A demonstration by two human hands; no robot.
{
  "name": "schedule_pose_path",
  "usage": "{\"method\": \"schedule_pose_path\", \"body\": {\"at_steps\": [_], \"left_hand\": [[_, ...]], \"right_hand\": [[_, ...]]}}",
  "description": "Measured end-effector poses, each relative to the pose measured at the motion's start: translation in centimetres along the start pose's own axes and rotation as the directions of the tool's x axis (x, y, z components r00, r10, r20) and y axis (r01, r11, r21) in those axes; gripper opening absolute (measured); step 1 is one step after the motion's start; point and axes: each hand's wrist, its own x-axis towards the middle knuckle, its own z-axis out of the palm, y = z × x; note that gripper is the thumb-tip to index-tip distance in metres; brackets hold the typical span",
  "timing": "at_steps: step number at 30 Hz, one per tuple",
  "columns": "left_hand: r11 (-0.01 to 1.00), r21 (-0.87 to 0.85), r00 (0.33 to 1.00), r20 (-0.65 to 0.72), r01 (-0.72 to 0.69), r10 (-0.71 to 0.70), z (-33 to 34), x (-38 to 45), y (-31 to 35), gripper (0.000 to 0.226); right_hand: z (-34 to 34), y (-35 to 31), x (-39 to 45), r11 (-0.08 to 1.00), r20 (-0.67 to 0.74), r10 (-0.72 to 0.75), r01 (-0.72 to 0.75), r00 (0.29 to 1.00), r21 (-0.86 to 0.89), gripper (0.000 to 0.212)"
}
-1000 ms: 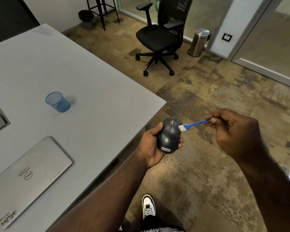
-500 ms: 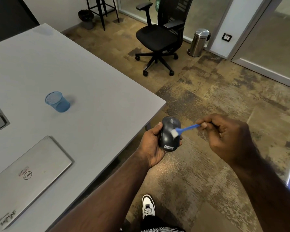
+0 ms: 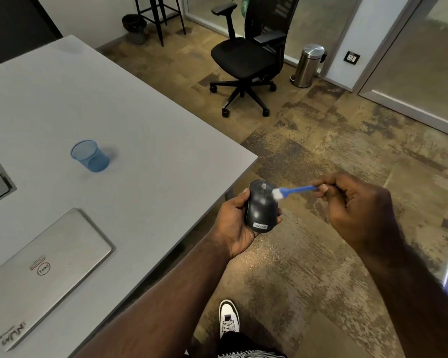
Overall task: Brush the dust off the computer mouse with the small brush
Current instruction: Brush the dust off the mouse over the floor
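My left hand [image 3: 234, 223] grips the mouse [image 3: 260, 206]; my right hand [image 3: 352, 202] pinches the brush [image 3: 292, 191], bristles seemingly touching its right button. Next: sweep outward.

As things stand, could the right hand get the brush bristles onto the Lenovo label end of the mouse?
Probably yes. The right hand pinches the small blue brush, bristles already near the dark grey computer mouse wheel; the label end lies uncovered, the left hand gripping only the sides.

I see a grey counter [image 3: 145, 130] at my left over mottled brown carpet [image 3: 321, 254]. A black office chair [image 3: 254, 55] stands beyond, a steel pedal bin [image 3: 308, 65] beside glass partitions [image 3: 424, 60], a black stool [image 3: 161, 14] against the wall.
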Motion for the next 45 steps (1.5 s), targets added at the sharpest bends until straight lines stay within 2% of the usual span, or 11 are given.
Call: {"method": "schedule_pose_path", "body": {"at_steps": [3,7,13,17,23,27,31,35,39,43,45], "left_hand": [[1.000,0.012,1.000,0.011,0.013,-0.013,-0.1,-0.1,0.0,0.053],[0.999,-0.043,1.000,-0.014,-0.010,0.010,-0.6,0.1,-0.2,0.046],[1.000,-0.022,1.000,0.007,0.015,-0.015,-0.1,-0.2,0.2,0.051],[0.997,-0.072,1.000,0.009,0.000,0.001,0.0,-0.4,0.0,0.048],[0.996,0.087,0.999,0.036,0.024,-0.027,0.2,-0.8,-0.2,0.055],[0.991,0.129,0.999,0.031,0.024,-0.029,0.3,-0.9,-0.4,0.047],[0.986,0.163,1.000,0.023,0.016,-0.020,0.3,-0.9,-0.5,0.045],[0.983,0.182,1.000,0.028,-0.001,-0.005,0.6,-0.9,-0.4,0.042],[0.979,0.202,1.000,0.026,0.002,-0.008,0.6,-0.9,-0.5,0.040],[0.975,0.221,1.000,0.029,-0.001,-0.005,0.6,-0.7,-0.4,0.039],[0.975,0.221,1.000,0.023,0.001,-0.006,0.5,-0.7,-0.3,0.039]], "right_hand": [[-0.2,0.1,-0.1,1.000,0.019,-0.023,0.023,1.000,-0.009,0.021],[-0.8,0.1,-0.1,0.989,0.126,-0.108,0.094,0.986,0.110,0.019],[-0.7,0.1,-0.1,0.999,-0.018,-0.052,0.052,0.999,0.006,0.021],[-0.8,-0.1,-0.4,0.991,0.072,-0.088,0.080,0.994,0.112,0.018],[-0.4,0.2,0.0,1.000,-0.085,0.012,-0.011,0.996,0.007,0.018],[-0.3,-0.1,0.2,0.999,0.015,-0.034,0.033,0.999,0.040,0.020],[-0.4,0.6,0.8,0.999,-0.049,0.029,-0.028,0.998,0.027,0.020],[-0.4,0.4,0.9,0.999,0.023,-0.042,0.041,0.999,0.035,0.022],[-0.3,0.8,1.4,1.000,-0.022,0.020,-0.020,1.000,0.019,0.019],[-0.3,0.4,1.6,0.999,0.038,-0.036,0.035,0.999,0.030,0.021],[-0.4,0.5,1.9,1.000,0.016,-0.010,0.010,1.000,0.028,0.020]]}}
